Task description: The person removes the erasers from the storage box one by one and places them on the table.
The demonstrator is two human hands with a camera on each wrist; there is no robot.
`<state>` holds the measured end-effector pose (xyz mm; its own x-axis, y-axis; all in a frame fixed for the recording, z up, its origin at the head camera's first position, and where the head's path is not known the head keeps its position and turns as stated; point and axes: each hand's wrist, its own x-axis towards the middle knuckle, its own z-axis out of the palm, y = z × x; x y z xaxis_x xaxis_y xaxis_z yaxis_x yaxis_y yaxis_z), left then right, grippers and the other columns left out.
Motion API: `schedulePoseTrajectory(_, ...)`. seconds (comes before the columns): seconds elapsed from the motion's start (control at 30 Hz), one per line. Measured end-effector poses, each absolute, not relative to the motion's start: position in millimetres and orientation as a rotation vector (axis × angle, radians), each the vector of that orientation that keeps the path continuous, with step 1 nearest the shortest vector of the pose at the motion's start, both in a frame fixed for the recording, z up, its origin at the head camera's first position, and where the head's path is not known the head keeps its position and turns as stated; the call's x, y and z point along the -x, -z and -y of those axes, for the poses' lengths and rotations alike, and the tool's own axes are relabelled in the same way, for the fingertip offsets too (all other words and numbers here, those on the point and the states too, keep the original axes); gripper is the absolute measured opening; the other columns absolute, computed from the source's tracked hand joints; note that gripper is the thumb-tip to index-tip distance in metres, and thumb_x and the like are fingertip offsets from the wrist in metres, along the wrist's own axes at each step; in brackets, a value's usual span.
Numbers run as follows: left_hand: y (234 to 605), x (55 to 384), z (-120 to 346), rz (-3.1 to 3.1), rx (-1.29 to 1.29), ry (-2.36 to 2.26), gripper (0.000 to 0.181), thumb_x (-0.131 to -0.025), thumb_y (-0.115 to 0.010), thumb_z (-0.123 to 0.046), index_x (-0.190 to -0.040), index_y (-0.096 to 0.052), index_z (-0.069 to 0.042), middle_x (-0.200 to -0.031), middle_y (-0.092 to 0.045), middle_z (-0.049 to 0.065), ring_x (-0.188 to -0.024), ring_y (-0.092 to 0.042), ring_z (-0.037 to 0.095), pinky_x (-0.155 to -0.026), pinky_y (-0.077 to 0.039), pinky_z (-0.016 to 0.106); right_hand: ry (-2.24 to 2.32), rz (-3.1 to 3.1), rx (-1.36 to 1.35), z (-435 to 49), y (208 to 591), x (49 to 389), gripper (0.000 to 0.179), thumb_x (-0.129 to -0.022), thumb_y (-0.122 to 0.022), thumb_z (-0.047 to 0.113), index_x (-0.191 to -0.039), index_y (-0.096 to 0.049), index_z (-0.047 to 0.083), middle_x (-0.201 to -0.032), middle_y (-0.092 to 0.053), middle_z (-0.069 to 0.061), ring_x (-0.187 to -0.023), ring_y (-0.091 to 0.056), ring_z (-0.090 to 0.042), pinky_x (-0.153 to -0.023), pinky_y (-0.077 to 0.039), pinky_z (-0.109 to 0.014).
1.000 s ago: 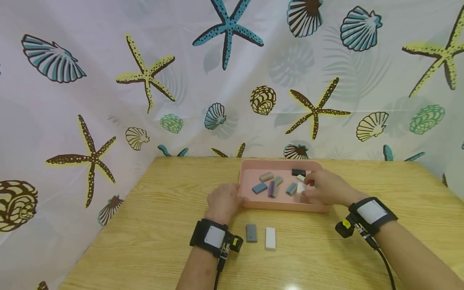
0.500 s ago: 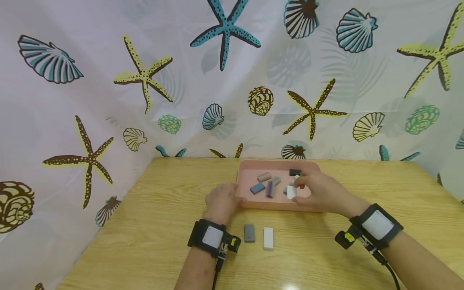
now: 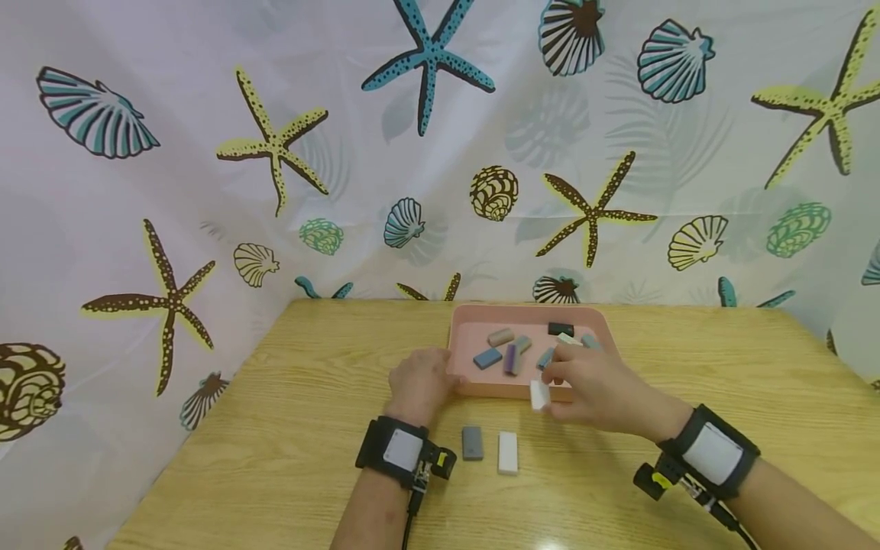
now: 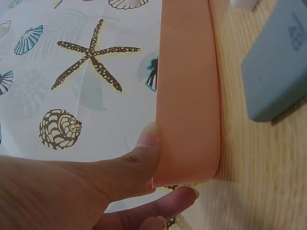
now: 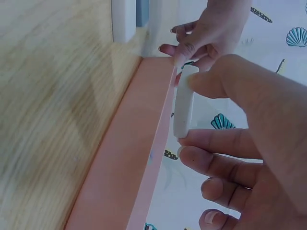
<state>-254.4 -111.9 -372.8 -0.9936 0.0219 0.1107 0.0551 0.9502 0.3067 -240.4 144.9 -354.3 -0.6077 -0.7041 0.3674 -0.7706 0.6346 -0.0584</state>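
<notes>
My right hand [image 3: 590,388] pinches a white eraser [image 3: 539,395] between thumb and fingers, just above the front wall of a pink tray [image 3: 498,389]. The right wrist view shows this eraser [image 5: 184,103] held at its ends by thumb and forefinger, the other fingers curled behind. My left hand [image 3: 422,382] grips the tray's front left corner, thumb on the front wall in the left wrist view. In front of the tray a grey eraser [image 3: 472,443] marked 4B and another white eraser [image 3: 508,453] lie side by side on the table.
Inside the tray lie several more erasers, among them a blue one [image 3: 487,358], a purple one [image 3: 510,357], a beige one [image 3: 501,336] and a black one [image 3: 560,329]. A patterned curtain [image 3: 385,168] hangs behind the wooden table [image 3: 330,359].
My right hand has picked the white eraser from the tray's right part and carried it left and forward over the front wall. The left hand stays at the tray corner.
</notes>
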Motion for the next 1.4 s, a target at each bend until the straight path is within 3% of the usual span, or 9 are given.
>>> schedulePoseTrajectory(0.23,373,254,112,3.005,0.055,0.462,0.038,-0.076,-0.071,-0.04,-0.108,-0.066,-0.019,-0.091,-0.065,0.0,-0.067,-0.052,0.013,-0.053,-0.043,0.036,-0.252,2.57,-1.21,-140,361,231,0.031,-0.071,-0.073,0.042,-0.089,-0.066,0.019,-0.081,-0.047,0.008,-0.068,-0.04,-0.006,-0.057,-0.036,-0.023)
schedulePoseTrajectory(0.63,372,253,111,3.019,0.059,0.481,0.036,-0.077,-0.071,-0.038,-0.107,-0.066,-0.018,-0.085,-0.062,-0.001,-0.066,-0.051,0.014,-0.052,-0.04,0.032,-0.275,2.625,-1.326,-131,371,222,0.027,-0.071,-0.072,0.038,-0.085,-0.064,0.016,-0.08,-0.048,0.006,-0.068,-0.043,-0.005,-0.061,-0.042,-0.023)
schedulePoseTrajectory(1.13,372,253,111,3.024,0.061,0.485,0.037,-0.077,-0.071,-0.038,-0.108,-0.065,-0.019,-0.086,-0.062,-0.001,-0.066,-0.051,0.014,-0.052,-0.04,0.033,-0.256,2.757,-1.298,-130,386,220,0.027,-0.069,-0.072,0.041,-0.081,-0.059,0.021,-0.076,-0.044,0.008,-0.066,-0.041,-0.007,-0.055,-0.034,-0.023)
schedulePoseTrajectory(1.4,372,254,111,3.023,0.052,0.498,0.036,-0.077,-0.071,-0.038,-0.107,-0.066,-0.019,-0.084,-0.062,-0.002,-0.066,-0.051,0.014,-0.052,-0.039,0.033,-0.253,2.843,-1.275,-131,386,221,0.029,-0.073,-0.069,0.047,-0.085,-0.057,0.023,-0.08,-0.046,0.009,-0.069,-0.042,-0.008,-0.06,-0.036,-0.026)
